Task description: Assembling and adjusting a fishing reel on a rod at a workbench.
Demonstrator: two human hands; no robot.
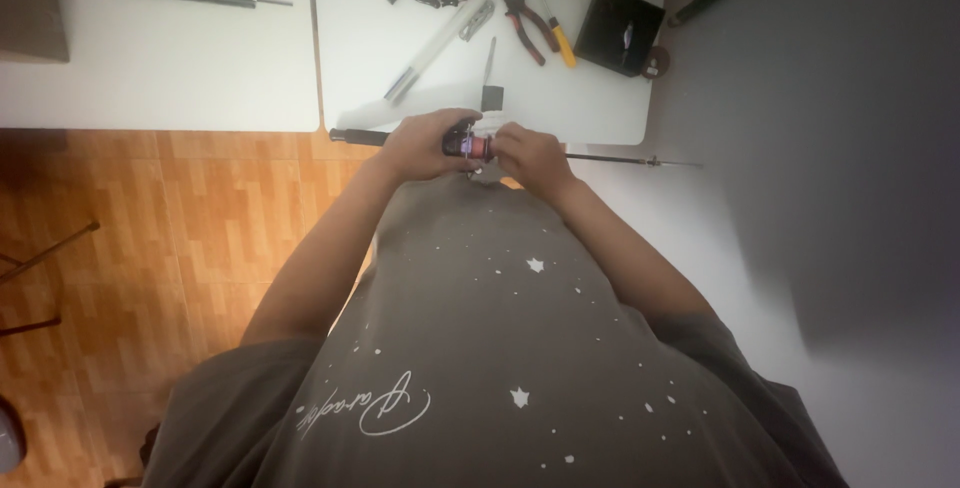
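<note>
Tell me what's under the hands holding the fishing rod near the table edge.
Under the left hand and right hand a dark reel with a red part sits on the thin rod. Below that is a grey shirt. The fingers cover most of the reel.

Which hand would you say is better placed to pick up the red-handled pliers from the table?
Probably the right hand: the pliers lie almost straight ahead of it, while the left hand grips the rod.
</note>
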